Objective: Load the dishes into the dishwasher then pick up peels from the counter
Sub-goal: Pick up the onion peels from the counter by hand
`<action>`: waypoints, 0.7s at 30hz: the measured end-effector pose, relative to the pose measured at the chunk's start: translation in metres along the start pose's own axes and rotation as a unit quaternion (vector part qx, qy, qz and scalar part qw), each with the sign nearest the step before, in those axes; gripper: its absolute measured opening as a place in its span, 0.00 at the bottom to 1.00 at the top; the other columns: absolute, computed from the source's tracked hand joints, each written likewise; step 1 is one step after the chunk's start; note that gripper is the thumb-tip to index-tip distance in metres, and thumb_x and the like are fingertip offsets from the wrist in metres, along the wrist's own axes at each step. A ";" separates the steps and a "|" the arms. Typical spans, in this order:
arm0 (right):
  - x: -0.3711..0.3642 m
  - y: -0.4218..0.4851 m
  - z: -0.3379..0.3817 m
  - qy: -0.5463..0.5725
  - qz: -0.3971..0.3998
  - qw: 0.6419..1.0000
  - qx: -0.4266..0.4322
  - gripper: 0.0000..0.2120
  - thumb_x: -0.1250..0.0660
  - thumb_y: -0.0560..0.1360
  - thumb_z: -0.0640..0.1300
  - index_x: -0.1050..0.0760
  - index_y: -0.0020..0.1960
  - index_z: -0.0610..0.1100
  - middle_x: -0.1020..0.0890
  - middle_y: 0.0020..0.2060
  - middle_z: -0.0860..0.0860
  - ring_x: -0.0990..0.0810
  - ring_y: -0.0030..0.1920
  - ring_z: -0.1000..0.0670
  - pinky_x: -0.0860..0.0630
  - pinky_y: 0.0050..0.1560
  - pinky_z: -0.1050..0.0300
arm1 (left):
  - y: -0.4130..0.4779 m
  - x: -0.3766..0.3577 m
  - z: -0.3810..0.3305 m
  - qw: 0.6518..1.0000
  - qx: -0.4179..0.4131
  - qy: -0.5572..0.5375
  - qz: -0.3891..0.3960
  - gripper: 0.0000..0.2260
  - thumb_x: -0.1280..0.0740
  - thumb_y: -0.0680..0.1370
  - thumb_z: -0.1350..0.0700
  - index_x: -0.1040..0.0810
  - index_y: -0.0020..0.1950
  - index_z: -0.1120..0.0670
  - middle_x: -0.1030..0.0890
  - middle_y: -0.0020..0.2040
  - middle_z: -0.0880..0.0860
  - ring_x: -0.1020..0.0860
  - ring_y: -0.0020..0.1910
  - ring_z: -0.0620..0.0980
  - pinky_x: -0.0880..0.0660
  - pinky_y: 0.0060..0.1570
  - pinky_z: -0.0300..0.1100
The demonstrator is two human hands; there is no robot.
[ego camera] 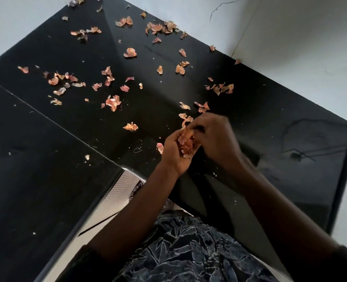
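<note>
1. Counter [46, 159]: a glossy black slab set in a corner between pale walls [290, 37]. A thin seam [56, 123] crosses its left part.
2. Loose peels [112, 102]: orange-pink flakes scattered over the far and middle counter, some lying against the wall.
3. Left hand [174, 153]: cupped palm up above the counter's near edge, fingers curled round a bunch of peels [187, 143].
4. Right hand [215, 137]: meets the bunch from the right. Its blurred fingers appear to pinch it.
5. Patterned garment [189, 251]: lower foreground.

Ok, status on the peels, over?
Left hand holds a bunch of peels. Right hand pinches at the bunch. Loose peels scattered across counter. Nothing in the way.
</note>
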State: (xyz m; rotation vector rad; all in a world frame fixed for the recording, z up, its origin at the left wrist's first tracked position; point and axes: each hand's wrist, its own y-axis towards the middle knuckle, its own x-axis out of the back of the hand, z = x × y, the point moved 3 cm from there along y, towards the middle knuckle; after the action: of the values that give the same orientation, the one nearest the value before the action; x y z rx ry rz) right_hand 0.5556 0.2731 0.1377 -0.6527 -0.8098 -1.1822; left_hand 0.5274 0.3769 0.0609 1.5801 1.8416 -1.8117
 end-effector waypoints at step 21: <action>-0.040 0.028 -0.082 -0.141 -0.008 0.990 -0.018 0.07 0.35 0.81 0.41 0.19 0.53 0.43 0.20 0.49 0.47 0.22 0.43 0.54 0.27 0.42 0.63 | -0.009 0.029 -0.018 0.996 -0.017 -0.083 0.011 0.14 0.40 0.83 0.57 0.21 0.59 0.65 0.17 0.54 0.64 0.16 0.54 0.58 0.20 0.59 0.47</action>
State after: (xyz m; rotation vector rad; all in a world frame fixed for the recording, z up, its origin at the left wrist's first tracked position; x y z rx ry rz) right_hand 0.5929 0.2361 0.0574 -0.8581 -1.0337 -1.1355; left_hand 0.5182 0.4099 0.0519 1.3857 1.7641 -1.8301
